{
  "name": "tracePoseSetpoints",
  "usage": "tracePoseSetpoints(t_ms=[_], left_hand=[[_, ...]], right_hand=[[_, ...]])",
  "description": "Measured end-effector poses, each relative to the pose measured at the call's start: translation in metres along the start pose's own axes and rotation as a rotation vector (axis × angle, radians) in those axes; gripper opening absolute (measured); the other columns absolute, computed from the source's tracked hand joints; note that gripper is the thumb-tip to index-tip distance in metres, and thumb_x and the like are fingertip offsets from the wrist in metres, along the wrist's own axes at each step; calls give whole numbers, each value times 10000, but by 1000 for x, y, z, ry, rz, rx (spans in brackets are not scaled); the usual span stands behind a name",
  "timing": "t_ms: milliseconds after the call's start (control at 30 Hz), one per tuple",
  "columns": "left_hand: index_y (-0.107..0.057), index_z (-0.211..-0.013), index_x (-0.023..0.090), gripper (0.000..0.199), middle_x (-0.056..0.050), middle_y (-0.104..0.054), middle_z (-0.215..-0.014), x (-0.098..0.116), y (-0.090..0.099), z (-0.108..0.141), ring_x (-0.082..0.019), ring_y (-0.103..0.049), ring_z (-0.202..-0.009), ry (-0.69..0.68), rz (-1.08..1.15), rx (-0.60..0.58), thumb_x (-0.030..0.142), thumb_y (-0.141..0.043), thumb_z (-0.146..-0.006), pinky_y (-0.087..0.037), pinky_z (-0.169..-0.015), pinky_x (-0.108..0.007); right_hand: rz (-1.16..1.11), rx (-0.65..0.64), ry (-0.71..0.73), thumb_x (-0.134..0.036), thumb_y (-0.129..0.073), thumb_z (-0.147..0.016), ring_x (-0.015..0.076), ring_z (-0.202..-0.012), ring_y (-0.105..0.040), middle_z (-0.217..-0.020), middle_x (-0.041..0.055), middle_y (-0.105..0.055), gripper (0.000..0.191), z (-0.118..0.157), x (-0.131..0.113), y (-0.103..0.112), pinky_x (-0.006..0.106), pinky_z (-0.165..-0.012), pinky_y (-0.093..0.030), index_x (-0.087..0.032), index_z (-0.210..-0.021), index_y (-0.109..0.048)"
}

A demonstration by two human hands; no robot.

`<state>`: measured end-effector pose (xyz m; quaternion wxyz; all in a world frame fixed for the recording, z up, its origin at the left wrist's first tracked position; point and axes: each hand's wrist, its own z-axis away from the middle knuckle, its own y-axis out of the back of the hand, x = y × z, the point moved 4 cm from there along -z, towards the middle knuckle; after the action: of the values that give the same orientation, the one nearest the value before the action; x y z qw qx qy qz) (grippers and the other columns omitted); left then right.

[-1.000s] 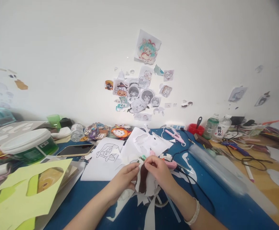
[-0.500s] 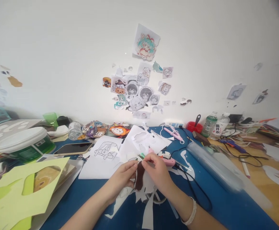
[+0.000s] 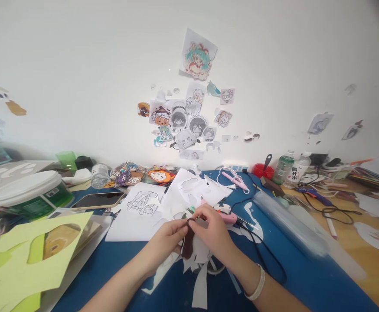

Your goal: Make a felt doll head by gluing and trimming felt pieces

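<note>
A dark brown cut-out piece with a rounded lower end is held up at the front of the blue mat. My left hand pinches its upper left edge between thumb and fingers. Its top is gripped by my right hand, whose fingertips almost meet the left thumb. Right behind the brown piece is a pale grey-white cut-out, partly covered by my right hand; whether the two are joined I cannot tell. White paper scraps lie below the hands. A pink glue gun rests just beyond my right hand.
White sheets, one with a line drawing, lie behind my hands. Yellow-green cut sheets, a phone and a white-lidded tub are at left. A clear plastic roll, bottles and black cables occupy the right.
My fingers have drawn closer together at the top of the brown piece, and the left thumb now covers more of it. The view has shifted very slightly.
</note>
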<state>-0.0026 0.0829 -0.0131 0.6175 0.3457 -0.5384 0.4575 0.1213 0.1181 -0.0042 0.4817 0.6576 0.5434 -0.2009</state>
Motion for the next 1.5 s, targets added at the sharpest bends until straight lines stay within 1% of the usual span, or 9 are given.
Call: tracePoseSetpoints(t_ms=[333, 500, 667, 833, 1033, 1167, 1267, 1367, 1500], left_hand=[[-604, -1052, 174, 369, 10, -610, -703, 3, 2, 0, -134, -577, -623, -2, 6, 44, 418, -552, -780, -471, -588, -265], [-567, -1098, 163, 445, 53, -531, -627, 0, -1, -2, -110, -515, -557, -54, -12, 18, 215, -648, -663, -423, -481, -224], [-528, -1139, 180, 480, 44, -521, -697, -6, 1, -5, -116, -508, -596, -95, -164, 46, 122, -533, -663, -422, -456, -215], [-533, -1133, 192, 497, 46, -531, -681, -6, 3, -4, -123, -508, -633, -252, -438, 176, 94, -531, -646, -453, -577, -243], [-511, -1154, 209, 460, -67, -664, -1020, 0, 2, 0, -196, -624, -867, -380, -715, 348, 95, -455, -713, -510, -713, -307], [-507, -1144, 208, 356, -89, -677, -1018, 3, 6, 6, -216, -644, -893, -575, -886, 505, 167, -449, -795, -532, -727, -342], [-535, -1100, 200, 278, -91, -685, -987, 7, 6, 12, -211, -650, -877, -697, -955, 549, 207, -425, -845, -537, -719, -337], [-571, -1059, 187, 250, -93, -694, -938, 10, 6, 15, -209, -655, -826, -706, -950, 560, 222, -437, -851, -539, -700, -327], [-609, -1057, 187, 270, -102, -690, -974, 10, 7, 12, -228, -647, -859, -583, -838, 523, 223, -493, -816, -536, -731, -332]], right_hand=[[8, -130, 93, -72, -550, -723, 177, -825, -564, -817, 25, -621, 186, -6, -11, 8, 331, -801, -411, -198, -823, -645], [12, -69, 47, -71, -552, -703, 174, -807, -546, -789, 6, -608, 166, -6, -2, 6, 290, -716, -417, -206, -784, -606], [18, -67, 19, -75, -532, -691, 164, -747, -525, -757, -3, -583, 142, -5, 0, 3, 280, -675, -403, -199, -747, -571], [24, -53, -5, -81, -508, -684, 162, -719, -507, -738, -5, -567, 145, -4, 0, 2, 286, -664, -405, -200, -743, -567], [-71, -59, -16, -121, -528, -708, 167, -741, -532, -792, 11, -567, 195, -7, 6, 7, 289, -674, -439, -223, -834, -635], [-155, -29, -92, -183, -553, -718, 175, -739, -566, -807, 24, -606, 121, -9, 7, 14, 299, -667, -462, -210, -804, -635], [-213, -7, -134, -228, -566, -726, 185, -749, -587, -777, 24, -633, 110, -9, 7, 18, 308, -674, -470, -207, -803, -642], [-246, 21, -129, -240, -579, -719, 187, -741, -595, -783, 31, -649, 114, -9, 6, 20, 304, -659, -474, -202, -797, -653], [-239, 58, -84, -222, -596, -713, 184, -730, -597, -800, 37, -654, 129, -11, 6, 22, 300, -647, -483, -204, -815, -672]])
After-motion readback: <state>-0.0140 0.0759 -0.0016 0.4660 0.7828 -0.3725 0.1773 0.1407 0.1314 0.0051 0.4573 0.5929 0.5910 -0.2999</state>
